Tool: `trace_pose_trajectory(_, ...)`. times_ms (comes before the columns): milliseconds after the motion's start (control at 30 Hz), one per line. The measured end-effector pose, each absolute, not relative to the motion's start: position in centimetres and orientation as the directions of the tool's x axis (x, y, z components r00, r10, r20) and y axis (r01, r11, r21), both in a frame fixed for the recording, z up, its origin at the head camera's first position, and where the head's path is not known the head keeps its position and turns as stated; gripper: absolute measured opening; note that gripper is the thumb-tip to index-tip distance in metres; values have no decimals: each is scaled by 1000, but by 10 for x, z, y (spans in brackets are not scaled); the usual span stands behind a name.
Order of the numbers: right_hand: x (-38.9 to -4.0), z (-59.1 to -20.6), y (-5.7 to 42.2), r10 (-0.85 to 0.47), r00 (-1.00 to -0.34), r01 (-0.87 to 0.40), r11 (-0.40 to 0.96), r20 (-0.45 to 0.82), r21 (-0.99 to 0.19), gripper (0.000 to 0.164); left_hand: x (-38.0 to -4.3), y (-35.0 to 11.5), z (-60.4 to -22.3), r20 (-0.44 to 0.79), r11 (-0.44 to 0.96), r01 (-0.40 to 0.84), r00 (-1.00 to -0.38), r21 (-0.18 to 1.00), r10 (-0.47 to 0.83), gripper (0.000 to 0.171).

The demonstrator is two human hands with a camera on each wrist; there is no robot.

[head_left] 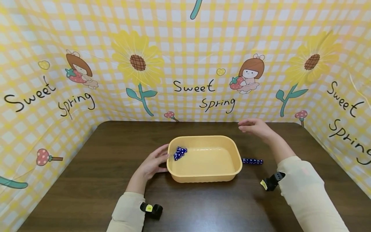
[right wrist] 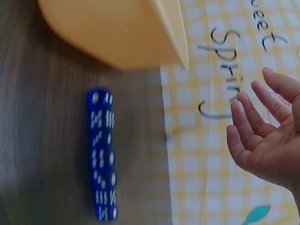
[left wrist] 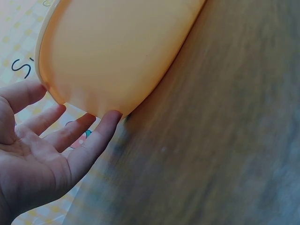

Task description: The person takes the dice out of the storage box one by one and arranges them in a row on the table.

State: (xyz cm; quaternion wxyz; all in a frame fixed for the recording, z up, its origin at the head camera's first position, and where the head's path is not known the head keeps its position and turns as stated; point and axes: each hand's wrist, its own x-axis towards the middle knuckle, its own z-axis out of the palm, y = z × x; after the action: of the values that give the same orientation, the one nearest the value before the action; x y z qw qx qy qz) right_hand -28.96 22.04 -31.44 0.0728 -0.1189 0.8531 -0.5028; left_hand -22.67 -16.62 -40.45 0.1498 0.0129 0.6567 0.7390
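Left hand (head_left: 152, 165) spread, fingertips touching yellow tray (head_left: 203, 179) just right of it, probably light, stiff, grab by rim; loose dice (head_left: 180, 153) inside, near those fingers; farther, dice row (head_left: 253, 161), likely hard, slick, pinch ends; beyond, right hand (head_left: 255, 127) relaxed, empty

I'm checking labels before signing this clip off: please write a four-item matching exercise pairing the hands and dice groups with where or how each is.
1. Left hand
2. Right hand
3. Row of dice
4. Cluster of dice

A. Inside the yellow container
B. Empty, away from the container
C. Touching the container's end
D. On the tabletop, outside the container

Pairs: 1-C; 2-B; 3-D; 4-A
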Motion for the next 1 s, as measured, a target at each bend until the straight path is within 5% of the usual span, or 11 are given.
trace_pose_trajectory(1000,-297,-337,90,-400,-916,-93,274,-25,-957,27,-227,-166,-404,-186,-95,-213,-955,972,233,49)
